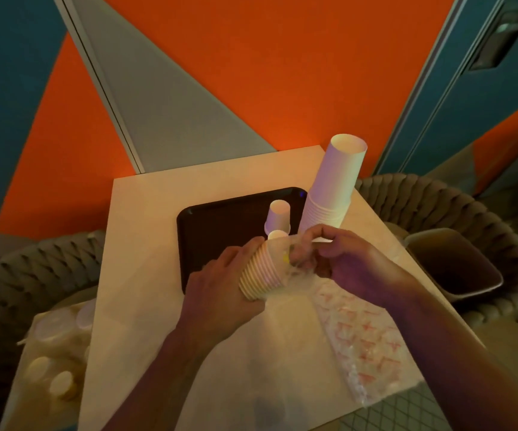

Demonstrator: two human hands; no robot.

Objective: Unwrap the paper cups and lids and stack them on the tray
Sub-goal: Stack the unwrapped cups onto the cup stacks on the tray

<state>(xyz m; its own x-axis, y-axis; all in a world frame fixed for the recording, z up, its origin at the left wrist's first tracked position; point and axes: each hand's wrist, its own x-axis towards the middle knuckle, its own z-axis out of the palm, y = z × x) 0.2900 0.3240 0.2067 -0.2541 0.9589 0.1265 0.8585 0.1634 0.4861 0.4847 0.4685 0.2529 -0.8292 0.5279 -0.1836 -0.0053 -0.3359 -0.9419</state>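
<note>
My left hand [220, 290] grips a short stack of nested paper cups [262, 272], held on its side above the table. My right hand [345, 256] pinches the clear plastic wrap [295, 259] that still covers the stack's closed end. Behind them lies a black tray [220, 225]. A single small cup [278, 216] stands upside down on the tray, with another small cup [278, 235] just in front of it. A tall stack of large upside-down cups [334, 185] stands at the tray's right end.
A clear bag with red print [366, 340] lies on the pale table [145, 244] at the right. A bag of wrapped lids and cups [55, 346] sits on the woven chair at the left. A tan bin [453, 262] rests on the right chair.
</note>
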